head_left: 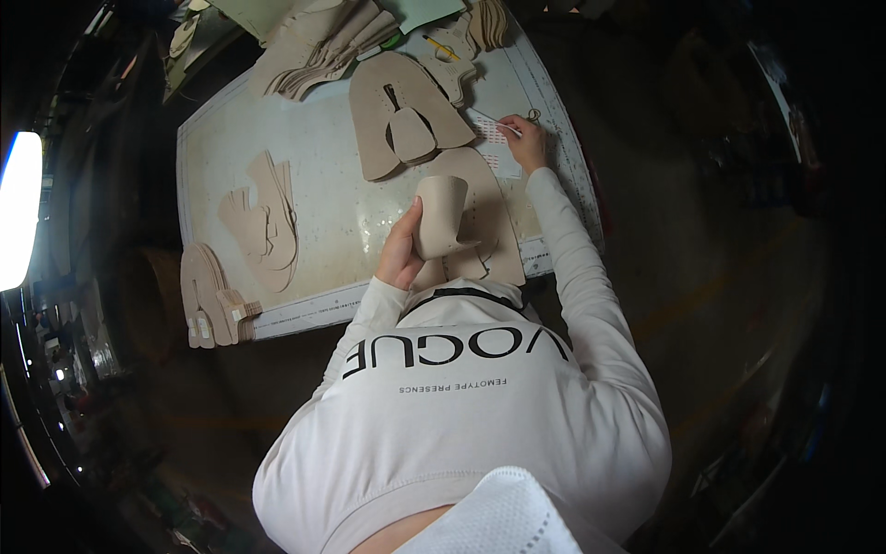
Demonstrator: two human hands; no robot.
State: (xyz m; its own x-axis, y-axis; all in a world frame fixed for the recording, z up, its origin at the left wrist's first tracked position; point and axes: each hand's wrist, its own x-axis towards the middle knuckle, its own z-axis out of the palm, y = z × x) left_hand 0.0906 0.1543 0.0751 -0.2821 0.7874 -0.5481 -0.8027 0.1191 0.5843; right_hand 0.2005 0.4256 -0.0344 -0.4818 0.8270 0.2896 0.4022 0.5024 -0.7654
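Observation:
My left hand (401,249) is wrapped round a beige shoe-upper piece (441,210), bent into a curl and raised over the near edge of the table. The thumb presses on its left side. Farther right, the fingers of my right hand (528,144) pinch at the upper edge of a white sheet of small labels with red marks (504,166). Any single label between the fingertips is too small to make out. Under the curled piece lies another flat beige upper piece (494,217). Beyond it rests a stack of arched beige pieces (374,111) with a tongue-shaped piece (411,134) on top.
Fanned beige pieces (263,226) lie on the left of the white table (323,212). A stack with white labels (205,286) sits at its near left corner. More piles (323,46) and a yellow pen (441,48) are at the far side. A scissors-like ring (533,115) shows beside my right hand.

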